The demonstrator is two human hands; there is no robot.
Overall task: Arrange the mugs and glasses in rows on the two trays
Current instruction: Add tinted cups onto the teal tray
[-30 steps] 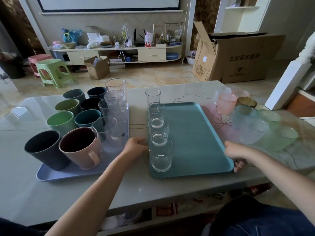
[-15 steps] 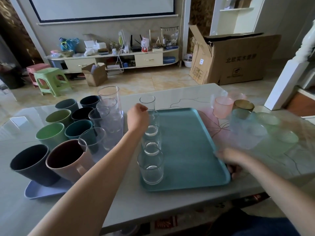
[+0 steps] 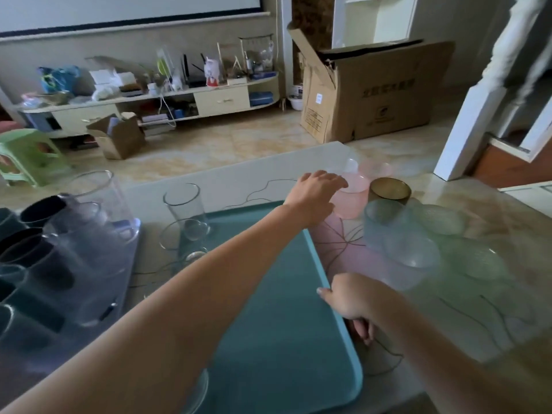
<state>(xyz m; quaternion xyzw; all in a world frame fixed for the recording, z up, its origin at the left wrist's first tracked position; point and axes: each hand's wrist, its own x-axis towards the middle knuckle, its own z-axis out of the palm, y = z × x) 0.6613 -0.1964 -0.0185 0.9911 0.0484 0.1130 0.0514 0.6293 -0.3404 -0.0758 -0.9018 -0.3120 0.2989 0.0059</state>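
Observation:
The teal tray (image 3: 268, 339) lies in front of me with a row of clear glasses (image 3: 182, 206) along its left side. My left arm crosses over it, and my left hand (image 3: 313, 194) reaches the pink glass (image 3: 354, 200) on the table to the tray's right, fingertips at its rim, fingers nearly straight. My right hand (image 3: 355, 298) grips the teal tray's right edge, thumb on top and fingers underneath. At the left, the lavender tray (image 3: 133, 234) carries dark mugs (image 3: 38, 209) and tall clear glasses (image 3: 95, 198).
Beside the pink glass stand a second pink glass (image 3: 377, 170), an amber one (image 3: 389, 189), blue ones (image 3: 385, 218) and green ones (image 3: 443, 219). Beyond the table (image 3: 239, 177) are a cardboard box (image 3: 373, 91), a green stool (image 3: 28, 153) and a white post (image 3: 466, 127).
My left hand has left the row of clear glasses and swung right across the teal tray to the pink glass. My right hand stays on the tray's right edge.

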